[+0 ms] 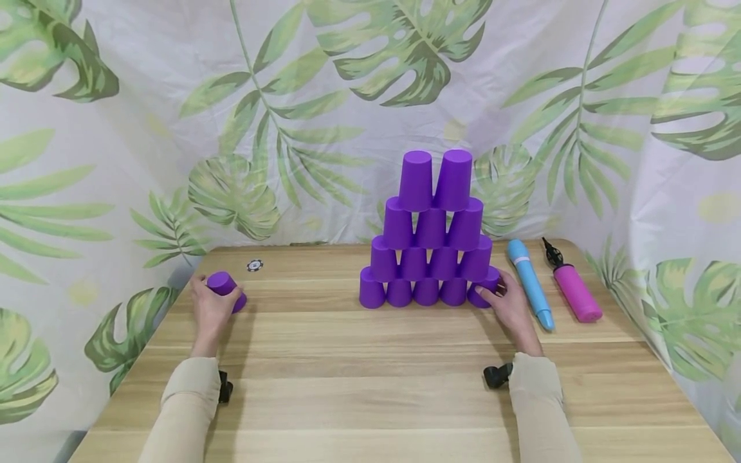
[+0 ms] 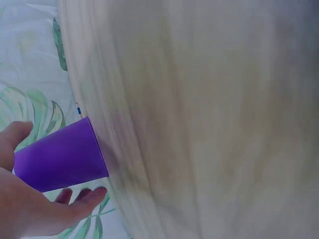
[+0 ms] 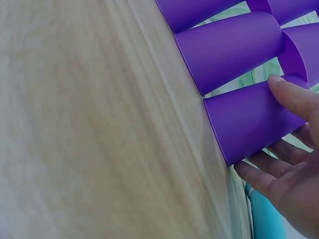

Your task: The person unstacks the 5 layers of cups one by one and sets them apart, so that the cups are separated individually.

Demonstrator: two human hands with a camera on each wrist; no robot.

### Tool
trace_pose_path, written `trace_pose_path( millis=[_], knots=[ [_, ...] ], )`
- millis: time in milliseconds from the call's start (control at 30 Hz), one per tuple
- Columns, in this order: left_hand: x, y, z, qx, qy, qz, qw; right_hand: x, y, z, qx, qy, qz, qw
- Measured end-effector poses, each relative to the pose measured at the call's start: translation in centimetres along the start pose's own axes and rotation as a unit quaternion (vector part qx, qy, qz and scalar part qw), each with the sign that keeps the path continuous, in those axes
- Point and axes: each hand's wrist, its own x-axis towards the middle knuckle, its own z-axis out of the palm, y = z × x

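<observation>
An upside-down purple cup (image 1: pixel 221 283) stands on the table at the far left. My left hand (image 1: pixel 213 312) is round it, fingers on one side and thumb on the other; in the left wrist view a gap shows between the thumb and the cup (image 2: pixel 62 157). Further right rises a pyramid of upside-down purple cups (image 1: pixel 431 228), four tiers high, with two on top. My right hand (image 1: pixel 512 308) holds the bottom row's right end cup (image 3: pixel 254 119), thumb lying on its side and fingers along the opposite side. That cup's base is partly hidden by the hand.
Right of the pyramid lie a light blue tube-shaped pump (image 1: pixel 531 286) and a pink pump with a black nozzle (image 1: pixel 576 292). A small poker chip (image 1: pixel 255 265) lies near the table's back edge. A leaf-patterned cloth (image 1: pixel 324 128) hangs behind the wooden table (image 1: pixel 347 386).
</observation>
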Motion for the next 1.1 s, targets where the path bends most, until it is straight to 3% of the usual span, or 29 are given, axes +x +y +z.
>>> trace_pose_path(
  millis=[167,300,433,567,733,900,1000,1100],
  knots=[
    [-0.1,0.9,0.2,0.03,0.03,0.038,0.9984,0.1,-0.1,-0.2,-0.003,0.0,-0.004,1.0],
    [0.0,2.8,0.5,0.056,0.083,0.088,0.9911,0.3,-0.2,-0.3,-0.006,0.003,-0.005,1.0],
    [-0.1,6.0,1.2,0.036,0.146,0.156,0.9762,0.4,-0.1,-0.3,-0.01,0.001,0.002,1.0],
    [-1.0,10.6,2.2,-0.026,0.149,0.212,0.9654,0.2,0.2,-0.2,-0.011,-0.004,0.009,1.0],
    [-3.0,17.9,3.7,-0.132,0.081,0.271,0.95,0.1,0.4,0.0,-0.009,-0.005,0.015,1.0],
    [-5.7,25.1,5.5,-0.196,-0.036,0.293,0.9351,0.2,0.5,0.1,-0.011,-0.001,0.009,1.0],
    [-7.3,28.6,6.5,-0.225,-0.093,0.312,0.9184,0.2,0.6,0.2,-0.007,-0.002,0.007,1.0],
    [-8.6,31.1,7.5,-0.233,-0.135,0.328,0.9055,0.1,0.5,0.2,0.0,-0.005,0.009,1.0]
  ],
)
